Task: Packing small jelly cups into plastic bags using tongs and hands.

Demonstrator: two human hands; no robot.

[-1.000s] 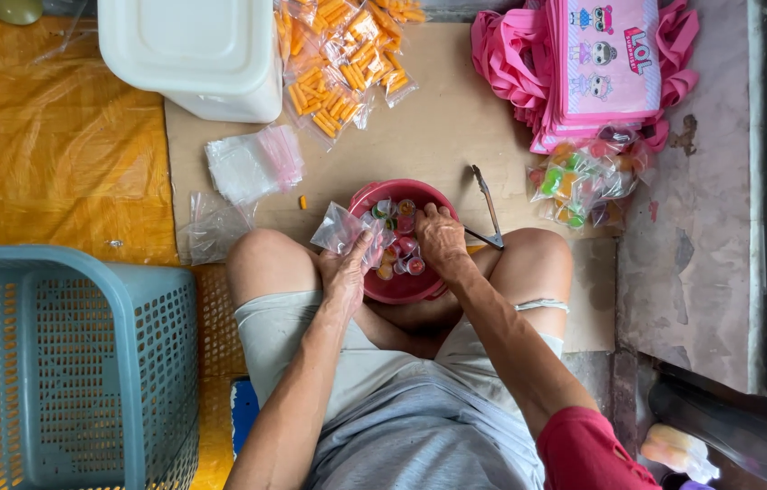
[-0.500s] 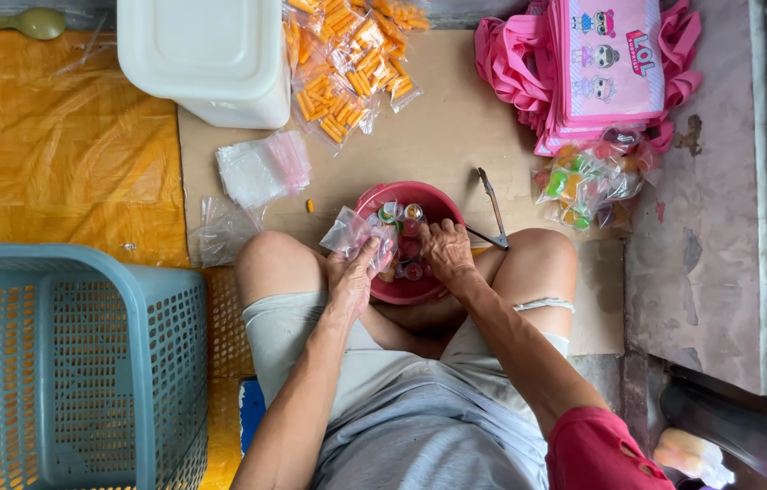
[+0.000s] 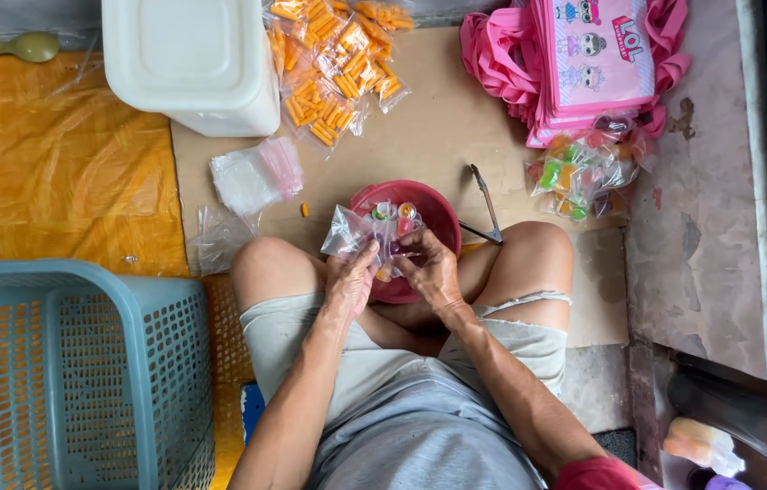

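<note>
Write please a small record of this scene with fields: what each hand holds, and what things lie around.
left hand: holds small clear plastic bag with colourful round sweets inside
right hand: fingers at the same bag's opening
below hands: round red plastic bowl with sweets
right of bowl: metal tongs
top: white plastic tub, packets of orange snacks, pink fabric bags
left: blue plastic basket, stack of clear bags

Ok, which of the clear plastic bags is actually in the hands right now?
The small clear plastic bag with colourful sweets, pinched over the red bowl by left hand and right hand; the others lie on the cardboard.
</note>
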